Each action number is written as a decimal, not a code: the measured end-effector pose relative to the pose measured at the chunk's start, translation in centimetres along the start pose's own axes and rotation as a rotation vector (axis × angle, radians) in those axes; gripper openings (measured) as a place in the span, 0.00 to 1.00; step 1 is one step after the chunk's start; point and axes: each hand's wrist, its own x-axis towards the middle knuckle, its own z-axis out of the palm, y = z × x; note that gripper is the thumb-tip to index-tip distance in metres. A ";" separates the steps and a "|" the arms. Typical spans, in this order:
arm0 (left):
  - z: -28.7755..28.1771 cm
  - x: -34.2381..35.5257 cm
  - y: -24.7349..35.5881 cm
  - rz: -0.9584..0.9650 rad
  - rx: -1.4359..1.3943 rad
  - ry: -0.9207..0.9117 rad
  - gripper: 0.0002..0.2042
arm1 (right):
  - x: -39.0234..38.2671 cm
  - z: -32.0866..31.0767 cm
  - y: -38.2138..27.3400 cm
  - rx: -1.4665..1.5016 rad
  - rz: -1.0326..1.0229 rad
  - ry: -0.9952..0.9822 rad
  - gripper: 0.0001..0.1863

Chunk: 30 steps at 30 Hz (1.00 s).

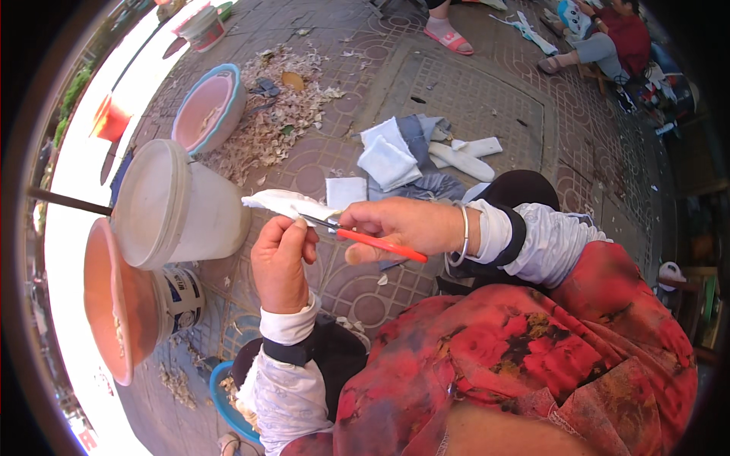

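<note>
In front of my lap, my left hand (pixel 284 262) pinches a narrow folded piece of white cloth (pixel 285 201) between thumb and fingers. My right hand (pixel 414 226) is closed around red-handled scissors (pixel 384 245). Their metal blades meet the cloth just beside my left fingertips; I cannot tell whether they are cutting it. Beyond my hands, folded white cloths (pixel 388 156) lie on a crumpled blue-grey cloth (pixel 437 185). A single white cloth square (pixel 346 191) sits on the paving behind the scissors, and rolled white pieces (pixel 462 161) rest to the right.
At left stand a lidded white bucket (pixel 205 209), an orange basin (pixel 137 304) and a pink-and-blue basin (pixel 209 110). Pale scraps (pixel 266 129) are heaped on the patterned paving. A blue basin (pixel 228 406) is by my left arm. Another person (pixel 620 38) sits at far right.
</note>
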 end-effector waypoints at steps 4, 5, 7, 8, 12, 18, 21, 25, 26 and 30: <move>0.1 -0.1 0.3 -0.027 -0.005 -0.012 0.05 | -0.2 0.0 -0.3 -0.143 -0.049 0.039 0.24; 0.1 -0.1 0.4 -0.023 0.001 -0.014 0.05 | -0.2 0.1 -0.5 -0.195 -0.030 0.040 0.19; 0.1 -0.2 0.4 -0.019 0.006 -0.015 0.05 | -0.3 0.2 -0.5 -0.203 -0.044 0.052 0.19; 0.1 -0.2 0.4 -0.012 0.009 -0.010 0.05 | -0.3 0.3 -0.5 -0.210 -0.059 0.064 0.18; 0.1 -0.2 0.4 0.021 -0.004 -0.002 0.05 | -0.2 0.3 -1.0 -0.145 0.017 0.019 0.18; -0.4 -0.3 0.3 0.026 0.043 -0.032 0.05 | 0.1 1.2 0.5 -0.011 -0.042 0.048 0.25; -0.3 -0.4 0.2 0.004 0.011 -0.040 0.04 | -0.1 1.2 0.5 -0.087 -0.118 0.087 0.24; -0.2 -0.6 0.5 0.000 0.017 -0.031 0.04 | -0.1 1.2 0.0 -0.477 -0.203 0.166 0.24; -0.2 -0.6 0.5 0.004 0.018 -0.032 0.05 | -0.1 1.2 0.0 -0.525 -0.255 0.195 0.24; -0.3 -0.4 0.4 0.020 -0.014 -0.036 0.05 | 0.0 1.1 -0.3 -0.421 -0.220 0.152 0.24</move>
